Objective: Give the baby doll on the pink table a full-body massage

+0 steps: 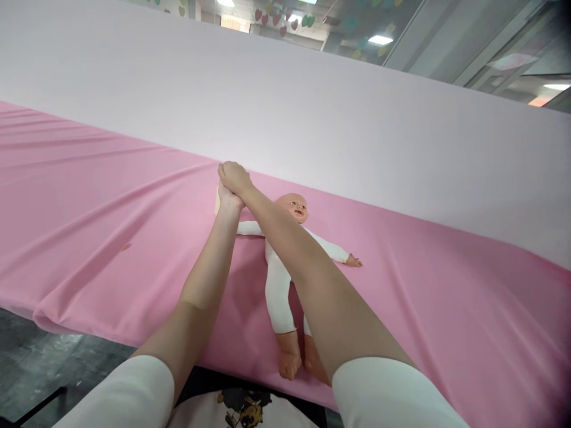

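Nearest, white sleeves (395, 386) end around the elbows, and both bare forearms reach away over the pink cloth (134, 255). The hands meet well out in front: the right hand (234, 176) is clasped over the left hand (230, 197), its fingers curled round. How the left fingers lie underneath, and whether anything is caught between the palms, I can't tell. Beside the left hand a pale thing (217, 201) shows, mostly hidden; I can't say if it's touched.

The doll (277, 291) lies face up on the cloth, one arm flung out, the other running in behind the left forearm. The right forearm crosses above its body from where I look.

To my eye, a clasp like this works best with loose wrists and even pressure from both palms. Bent elbows would spare the shoulders at that reach, and the right forearm wants lifting enough not to brush the doll.
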Tool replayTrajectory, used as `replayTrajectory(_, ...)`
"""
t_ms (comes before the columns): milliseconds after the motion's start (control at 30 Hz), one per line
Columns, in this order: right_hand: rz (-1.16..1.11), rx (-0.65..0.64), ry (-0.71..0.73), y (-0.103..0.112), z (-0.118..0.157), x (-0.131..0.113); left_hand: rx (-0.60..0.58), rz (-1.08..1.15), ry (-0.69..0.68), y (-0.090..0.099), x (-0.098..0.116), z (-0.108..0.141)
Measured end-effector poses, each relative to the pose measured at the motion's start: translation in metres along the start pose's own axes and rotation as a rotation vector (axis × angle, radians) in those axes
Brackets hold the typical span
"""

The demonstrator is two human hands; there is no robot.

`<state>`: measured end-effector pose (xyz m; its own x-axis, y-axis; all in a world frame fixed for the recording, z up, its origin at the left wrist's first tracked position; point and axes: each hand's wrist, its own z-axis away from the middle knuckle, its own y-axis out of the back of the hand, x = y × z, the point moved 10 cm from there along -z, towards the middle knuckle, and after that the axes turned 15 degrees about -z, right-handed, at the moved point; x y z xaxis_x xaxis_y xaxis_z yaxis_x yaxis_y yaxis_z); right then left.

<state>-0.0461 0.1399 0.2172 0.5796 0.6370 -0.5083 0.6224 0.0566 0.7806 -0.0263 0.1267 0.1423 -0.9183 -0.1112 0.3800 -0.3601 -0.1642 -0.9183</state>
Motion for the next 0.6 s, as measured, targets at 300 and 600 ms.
replayTrajectory(300,0.009,0.047,0.114,0.019,0.002,-0.01,-0.005,-0.072,-0.024,-0.009,0.0,0.007)
replayTrajectory(600,0.034,-0.074,-0.057,-0.006,0.008,0.004,0.051,-0.07,0.036,0.002,-0.007,0.009)
